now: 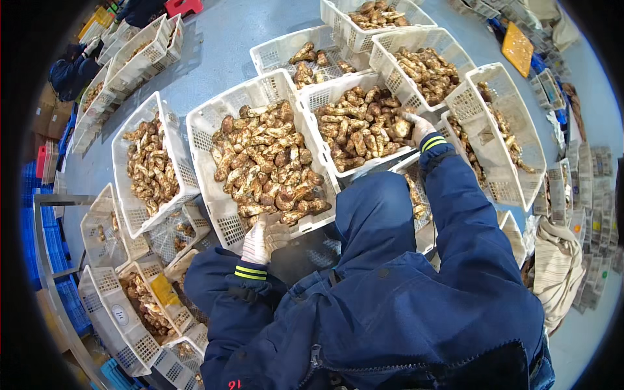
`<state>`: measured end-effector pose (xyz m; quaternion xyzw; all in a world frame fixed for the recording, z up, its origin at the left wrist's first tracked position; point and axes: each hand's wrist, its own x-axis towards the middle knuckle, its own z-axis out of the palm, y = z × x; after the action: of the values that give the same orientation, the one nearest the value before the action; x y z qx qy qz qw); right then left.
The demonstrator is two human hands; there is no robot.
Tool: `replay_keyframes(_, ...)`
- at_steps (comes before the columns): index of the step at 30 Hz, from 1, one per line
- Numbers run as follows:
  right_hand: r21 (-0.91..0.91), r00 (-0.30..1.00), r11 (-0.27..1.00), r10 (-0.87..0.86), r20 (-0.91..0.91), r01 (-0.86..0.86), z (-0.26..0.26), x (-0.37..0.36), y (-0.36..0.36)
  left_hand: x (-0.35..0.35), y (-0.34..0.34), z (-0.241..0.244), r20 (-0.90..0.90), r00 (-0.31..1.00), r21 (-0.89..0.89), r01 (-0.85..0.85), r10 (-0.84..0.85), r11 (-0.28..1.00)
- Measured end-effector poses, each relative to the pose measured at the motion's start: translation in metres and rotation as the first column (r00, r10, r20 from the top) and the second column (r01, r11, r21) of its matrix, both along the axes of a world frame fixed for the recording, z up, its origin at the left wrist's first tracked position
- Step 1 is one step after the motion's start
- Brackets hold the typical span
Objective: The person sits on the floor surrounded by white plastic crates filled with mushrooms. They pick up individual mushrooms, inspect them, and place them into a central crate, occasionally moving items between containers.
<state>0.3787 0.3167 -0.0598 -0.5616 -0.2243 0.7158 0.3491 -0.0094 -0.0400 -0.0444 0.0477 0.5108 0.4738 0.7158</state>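
Note:
My right hand (pixel 420 129), in a pale glove, reaches over the far-side white perforated plastic crate (pixel 363 171) of matsutake-like mushrooms (pixel 358 117). Its fingers are on a thick mushroom (pixel 401 128) with a pale end, at the crate's right side. My left hand (pixel 263 240), in a striped, soiled glove, is at the near edge of a larger white crate (pixel 207 175). The thumb points up, apart from the fingers, and no mushroom shows in the hand. Brown-and-cream mushrooms (pixel 265 165) lie heaped in that crate, just beyond the fingertips.
More mushroom crates surround me: one on the left (pixel 151 214), a stacked one at the far right (pixel 424 36), a tilted one on the right (pixel 512 170). A metal frame (pixel 44 234) stands at far left. A person (pixel 73 73) works by crates at upper left. A striped cloth (pixel 555 268) hangs right.

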Motion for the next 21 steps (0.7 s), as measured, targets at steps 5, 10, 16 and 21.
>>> replay_keyframes(5,0.179,0.861,0.843,-0.503,-0.073,0.508,0.052,-0.02,0.071,-0.003,-0.007,-0.008,-0.058,0.996,-0.021,-0.069,0.068,0.997)
replay_keyframes(10,0.222,0.98,0.956,-0.198,0.002,0.192,0.053,-0.002,0.118,-0.004,-0.001,-0.007,-0.048,0.999,0.048,0.027,-0.025,0.999)
replay_keyframes(16,0.415,0.652,0.523,0.703,0.283,-0.744,0.16,-0.123,0.005,0.007,-0.007,-0.012,-0.055,0.998,0.142,0.0,0.008,0.99)
replay_keyframes(21,0.227,0.043,-0.119,0.797,0.602,-0.967,0.283,-0.199,-0.135,0.007,-0.007,0.028,-0.136,0.989,0.179,0.075,-0.051,0.981)
